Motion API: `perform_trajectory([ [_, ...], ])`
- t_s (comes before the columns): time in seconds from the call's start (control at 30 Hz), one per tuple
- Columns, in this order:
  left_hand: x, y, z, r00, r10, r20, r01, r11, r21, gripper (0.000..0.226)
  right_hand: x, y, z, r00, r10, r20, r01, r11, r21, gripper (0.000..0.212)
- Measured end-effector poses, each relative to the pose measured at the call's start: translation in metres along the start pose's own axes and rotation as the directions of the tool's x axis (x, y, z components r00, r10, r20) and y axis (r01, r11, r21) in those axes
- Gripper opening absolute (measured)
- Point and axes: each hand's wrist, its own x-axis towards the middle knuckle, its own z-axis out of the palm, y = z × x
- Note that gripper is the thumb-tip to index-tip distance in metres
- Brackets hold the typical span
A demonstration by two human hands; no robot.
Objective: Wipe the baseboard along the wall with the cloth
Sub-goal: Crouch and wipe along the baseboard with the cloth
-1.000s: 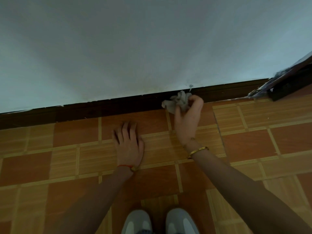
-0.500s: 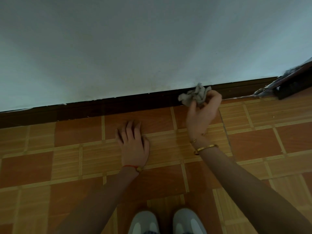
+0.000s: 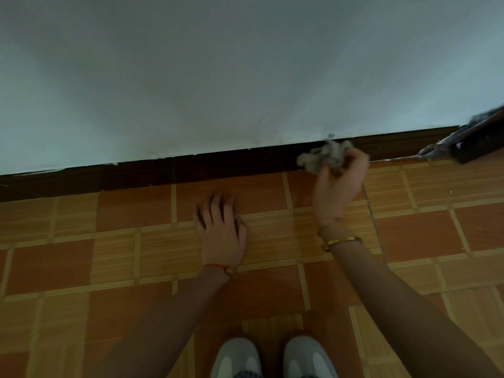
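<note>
A dark brown baseboard [image 3: 191,167] runs along the foot of a pale wall [image 3: 218,72], rising toward the right. My right hand [image 3: 339,184] grips a crumpled grey cloth [image 3: 324,158] and holds it against the baseboard right of centre. A gold bangle sits on that wrist. My left hand [image 3: 222,230] lies flat on the tiled floor in front of the baseboard, fingers spread, with a red thread around the wrist.
The floor [image 3: 81,257] is orange and tan patterned tile. A dark object [image 3: 474,143] with a torn pale edge stands against the wall at the far right. My two grey-white shoes [image 3: 272,358] show at the bottom edge.
My right hand has carried the cloth to the right along the baseboard. My left hand has stayed flat on the floor, and the view has shifted a little.
</note>
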Motion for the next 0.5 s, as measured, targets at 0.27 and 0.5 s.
perform_trajectory([
  [0.27,0.000,0.002,0.000,1.000,-0.012,0.026,0.011,0.999,0.032,0.053,-0.031,-0.024,0.023,0.910,-0.232,0.345,0.235,0.971,0.035,0.042],
  [0.5,0.000,-0.001,0.000,1.000,0.001,0.009,-0.002,1.000,0.018,0.052,-0.038,-0.028,0.031,0.827,-0.330,0.456,0.347,0.937,0.048,0.041],
])
